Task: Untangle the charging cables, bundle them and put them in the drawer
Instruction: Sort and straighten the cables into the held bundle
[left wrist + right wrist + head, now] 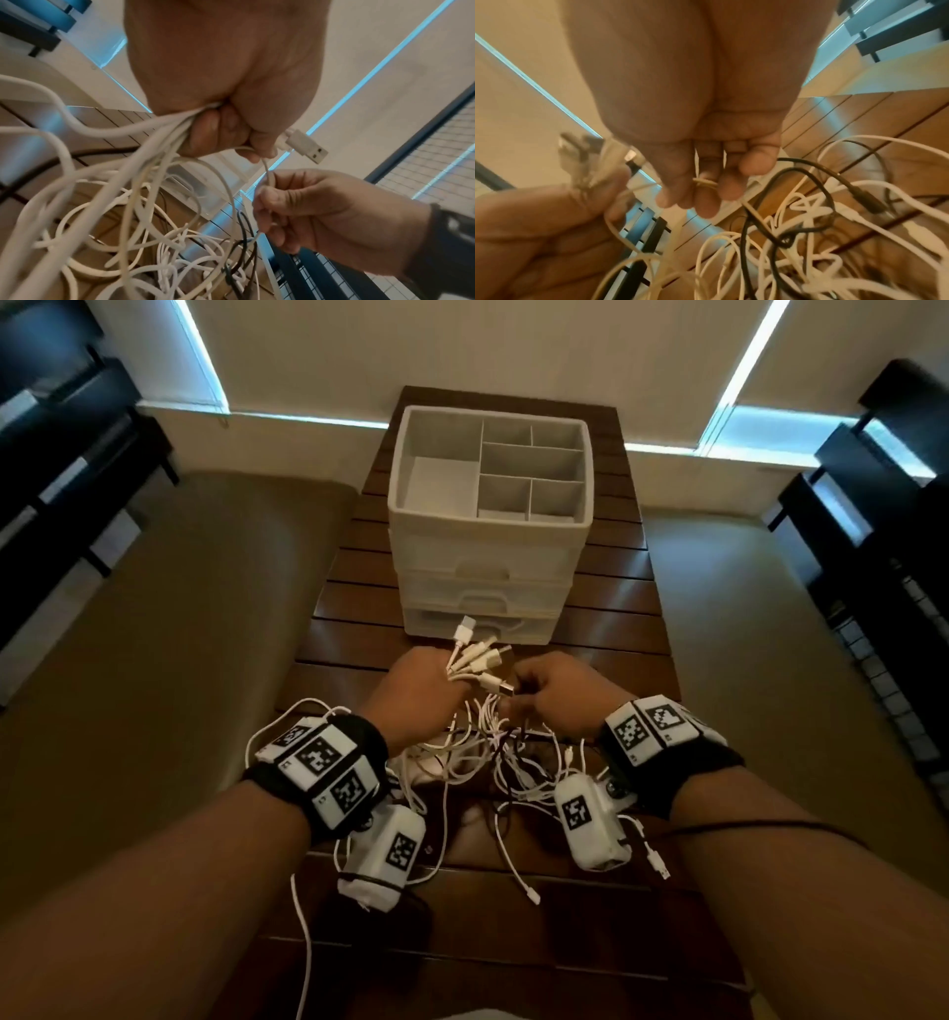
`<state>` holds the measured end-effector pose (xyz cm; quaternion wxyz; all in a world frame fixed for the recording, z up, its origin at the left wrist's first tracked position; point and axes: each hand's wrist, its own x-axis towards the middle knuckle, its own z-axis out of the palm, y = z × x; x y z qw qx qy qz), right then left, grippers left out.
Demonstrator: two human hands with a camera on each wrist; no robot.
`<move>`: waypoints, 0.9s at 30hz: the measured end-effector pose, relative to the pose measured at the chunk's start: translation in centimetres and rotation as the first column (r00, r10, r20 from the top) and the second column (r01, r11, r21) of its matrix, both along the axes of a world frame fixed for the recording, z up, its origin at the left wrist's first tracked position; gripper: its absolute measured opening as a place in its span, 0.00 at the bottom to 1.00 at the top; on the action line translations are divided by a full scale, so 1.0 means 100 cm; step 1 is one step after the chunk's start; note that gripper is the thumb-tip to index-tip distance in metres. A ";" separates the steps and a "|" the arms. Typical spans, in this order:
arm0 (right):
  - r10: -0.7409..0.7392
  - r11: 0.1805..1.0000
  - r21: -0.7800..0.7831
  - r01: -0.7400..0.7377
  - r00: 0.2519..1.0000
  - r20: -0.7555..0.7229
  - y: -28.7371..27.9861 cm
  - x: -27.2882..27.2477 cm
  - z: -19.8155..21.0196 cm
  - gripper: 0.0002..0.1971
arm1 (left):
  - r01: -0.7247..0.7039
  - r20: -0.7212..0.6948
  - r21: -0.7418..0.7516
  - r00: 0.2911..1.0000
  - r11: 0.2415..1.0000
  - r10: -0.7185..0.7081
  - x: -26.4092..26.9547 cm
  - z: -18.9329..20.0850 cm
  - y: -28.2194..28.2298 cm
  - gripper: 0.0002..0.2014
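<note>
My left hand [429,683] grips a bunch of white charging cables [475,660] near their USB plugs, which fan out above the fist. In the left wrist view the left hand [221,130] is curled round the cords, with one USB plug [307,146] sticking out. My right hand [552,688] pinches a thin white cable [267,182] just beside it; its fingers [700,194] curl round that cable. Below both hands hangs a tangle of white and black cables [493,752] on the wooden table. The white drawer unit [485,572] stands behind, all drawers shut.
The slatted wooden table [606,618] is narrow, with beige cushions on both sides. An open divided organiser tray [493,469] tops the drawer unit. Loose cable ends [531,891] trail toward the near table edge. Dark shelving [873,516] stands at the far right and left.
</note>
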<state>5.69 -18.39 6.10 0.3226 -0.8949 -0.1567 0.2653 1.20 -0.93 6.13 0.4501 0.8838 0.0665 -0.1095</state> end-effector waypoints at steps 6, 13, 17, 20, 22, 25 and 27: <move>-0.152 0.984 -0.094 0.152 0.988 0.000 -0.008 0.002 -0.036 0.10 | -0.196 -0.003 -0.121 0.980 0.973 0.197 0.008 0.009 0.001 0.14; -0.164 0.985 -0.016 0.171 0.966 0.198 -0.005 0.000 -0.025 0.07 | -0.053 0.279 0.277 0.960 0.959 -0.028 0.006 0.010 -0.017 0.02; -0.040 0.995 0.093 0.022 0.980 0.195 0.003 0.001 -0.011 0.09 | 0.060 0.180 0.344 0.975 0.937 -0.129 0.012 0.006 -0.022 0.04; -0.098 0.978 0.189 0.084 0.993 0.067 -0.003 0.002 -0.019 0.01 | -0.036 0.127 0.119 0.992 0.992 0.021 0.015 0.008 -0.014 0.06; -0.108 0.989 0.102 0.108 0.994 -0.007 -0.011 0.003 -0.032 0.03 | -0.255 0.025 -0.177 0.964 0.951 0.263 0.017 0.015 -0.007 0.04; -0.146 0.987 0.063 0.149 0.988 -0.054 -0.020 -0.001 -0.045 0.06 | -0.372 -0.061 -0.287 0.927 0.883 0.371 0.024 0.021 0.008 0.04; -0.205 0.964 0.157 0.214 0.976 -0.074 -0.022 0.000 -0.044 0.08 | -0.345 -0.056 -0.202 0.939 0.917 0.341 0.024 0.018 0.017 0.04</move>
